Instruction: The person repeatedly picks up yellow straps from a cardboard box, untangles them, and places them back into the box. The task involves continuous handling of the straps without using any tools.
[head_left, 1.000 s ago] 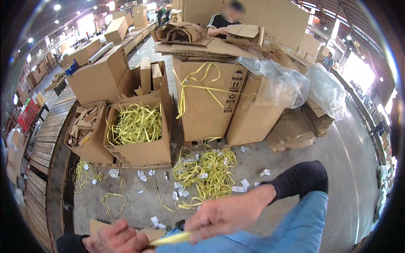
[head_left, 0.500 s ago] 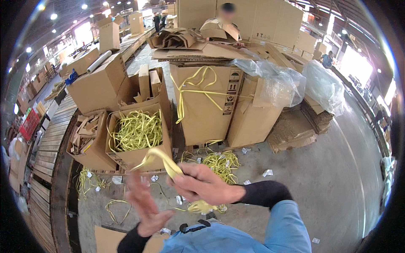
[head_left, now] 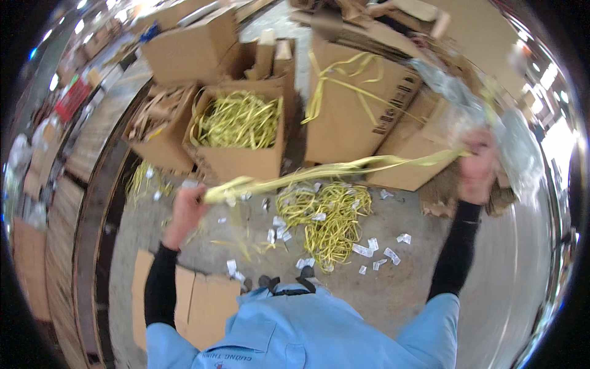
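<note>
Yellow strap, flat and looking like more than one strand, runs hand to hand. Landmark: the strap-filled box. In view the strap passes just below that box's front wall, then climbs to the right of it, bowing slightly.

Left hand: below the box's left corner in view, closed on the strap's left end; strap leaves the fist on the side toward the right hand. Right hand: well right of the box, about level with its front wall, clenched on the other end. It's motion-blurred, can't make out individual fingers. A yellow streak shows above it; can't tell if it's the same strap.

Arms spread wide. Left forearm, black sleeve, near upright in view, leaning slightly right. Right forearm, also black-sleeved, angles up and out, farther from the box than the left one.

Around the box: scrap-filled carton directly left, tall carton with tied strap on it to the right, strap pile on the floor to its lower right with white paper bits, flat cardboard below it, nearer the wearer. Clear plastic far right, beside the right hand in view.
</note>
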